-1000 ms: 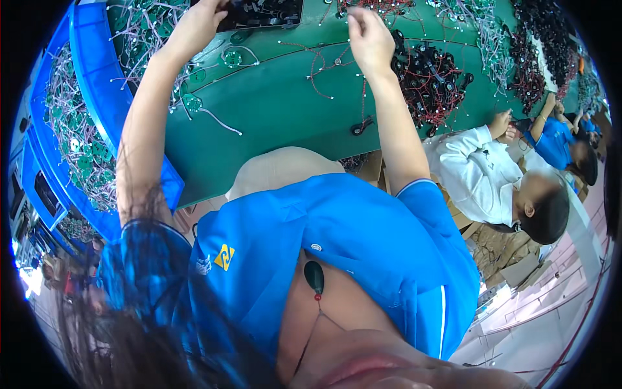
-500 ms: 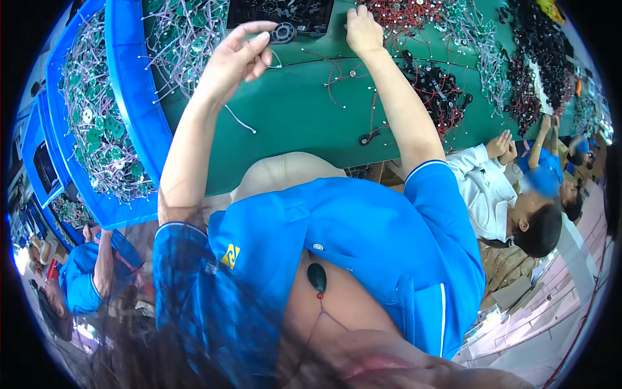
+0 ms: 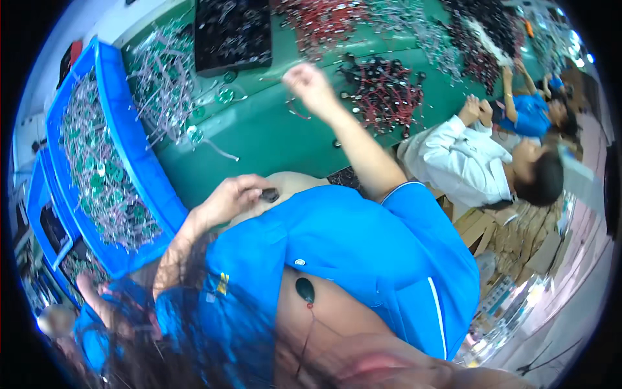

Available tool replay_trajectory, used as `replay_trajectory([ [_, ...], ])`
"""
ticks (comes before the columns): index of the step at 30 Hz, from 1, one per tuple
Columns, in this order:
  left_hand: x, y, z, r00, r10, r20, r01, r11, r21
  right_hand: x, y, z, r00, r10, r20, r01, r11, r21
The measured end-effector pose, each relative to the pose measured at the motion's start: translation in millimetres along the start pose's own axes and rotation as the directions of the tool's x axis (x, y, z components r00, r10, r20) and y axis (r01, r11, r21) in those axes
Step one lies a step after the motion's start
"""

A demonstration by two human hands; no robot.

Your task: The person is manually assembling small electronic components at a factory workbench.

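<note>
Left of the left hand [image 3: 232, 198], a long blue bin [image 3: 139, 168] stands heaped with green discs trailing pale wires, its near wall just beside the wrist. That hand is drawn in close to the body, above the blue shirt [image 3: 350, 259], its fingers curled around a small dark part [image 3: 269, 194] pinched at the fingertips; the part sits over a tan rounded surface that the hand partly hides. Beyond the hand, a loose pile of wired green discs [image 3: 165, 91] spreads over the green table [image 3: 272, 133], with a black tray [image 3: 232, 31] further off behind it. Right of that, the right hand [image 3: 310, 87] is stretched far out over the table, blurred, so whether it grips anything cannot be told; a few thin wires lie just under it. Just right of this hand lies a heap of red and black wired parts [image 3: 385, 91], and more tangled bundles run along the far edge. Further right, well apart, a person in a white shirt [image 3: 463, 162] sits bent over with hands raised, and another in blue [image 3: 531, 113] behind.
</note>
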State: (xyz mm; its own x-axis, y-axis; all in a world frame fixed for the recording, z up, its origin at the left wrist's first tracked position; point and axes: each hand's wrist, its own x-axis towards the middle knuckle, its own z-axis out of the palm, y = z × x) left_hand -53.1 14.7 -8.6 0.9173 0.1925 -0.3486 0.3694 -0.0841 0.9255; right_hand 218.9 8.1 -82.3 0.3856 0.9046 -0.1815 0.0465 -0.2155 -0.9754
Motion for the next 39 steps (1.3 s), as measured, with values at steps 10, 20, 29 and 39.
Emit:
replay_trajectory([
  [10,-6,21,16,0.951,0.309,-0.004,-0.258,0.802,0.539,-147,-36,0,0.761,0.213,0.612,0.016,0.938,-0.346],
  [20,-5,47,27,0.991,0.136,-0.016,-0.124,0.938,0.322,-168,-25,-7,0.782,0.198,0.591,0.121,0.882,-0.455],
  [29,-3,21,23,0.832,0.079,-0.549,-0.232,0.949,-0.215,-169,-75,14,0.98,-0.144,0.136,0.163,0.976,-0.144],
  [39,14,66,30,0.763,0.067,-0.643,-0.458,0.758,-0.464,-167,-107,33,0.976,-0.217,0.008,0.216,0.976,0.036],
])
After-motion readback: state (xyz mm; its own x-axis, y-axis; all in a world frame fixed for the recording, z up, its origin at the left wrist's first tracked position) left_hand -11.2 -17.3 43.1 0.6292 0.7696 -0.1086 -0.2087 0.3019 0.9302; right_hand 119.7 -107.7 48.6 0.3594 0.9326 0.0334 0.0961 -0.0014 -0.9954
